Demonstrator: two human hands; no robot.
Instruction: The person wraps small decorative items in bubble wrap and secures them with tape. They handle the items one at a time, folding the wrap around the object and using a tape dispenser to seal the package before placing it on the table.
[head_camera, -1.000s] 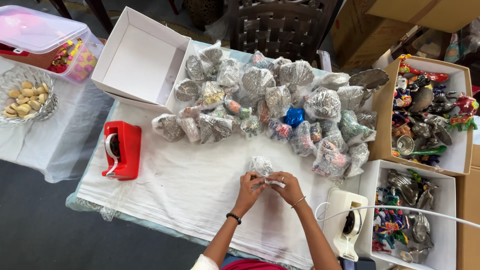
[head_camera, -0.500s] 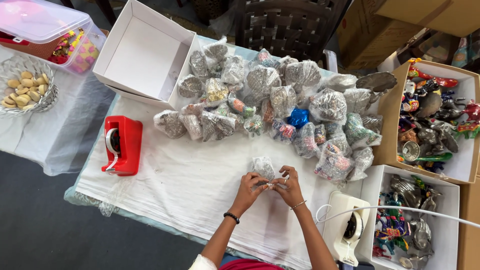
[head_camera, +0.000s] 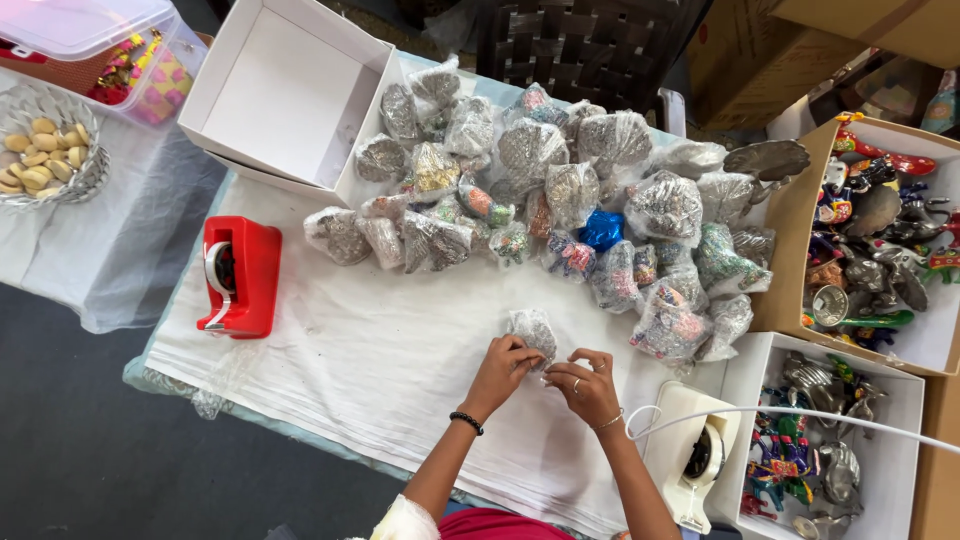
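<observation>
The small wrapped bundle (head_camera: 531, 330) sits on the white cloth of the surface (head_camera: 380, 370), near the person's edge and in front of the big pile of bundles (head_camera: 560, 190). Both hands work on it together.

The likeliest trouble is the wrap coming loose. The clear film looks slick and crinkly, and if either hand lets go before it is fixed, it could spring open and the piece inside could roll out onto the cloth. A second risk is the bundle sliding on the cloth toward the near edge, since nothing blocks it there. The white tape dispenser (head_camera: 695, 455) stands just right of the right hand, with a white cable (head_camera: 800, 412) running past it; a quick reach that way could snag the cable or knock the dispenser. The red dispenser (head_camera: 240, 275) is well apart on the left, so reaching for it would mean leaving the bundle held by one hand only.

The left hand (head_camera: 505, 365) comes in from the near side, forearm angled up and to the right, a dark bead bracelet (head_camera: 466, 422) at the wrist. Its fingers are curled shut around the near left side of the bundle, gripping it. The right hand (head_camera: 585, 385) lies just right of it, palm down, a ring on one finger. Its fingers are bent and pinched toward the bundle's lower right edge, seemingly on a bit of film, though what exactly they hold is too small to tell. The two hands almost touch.
</observation>
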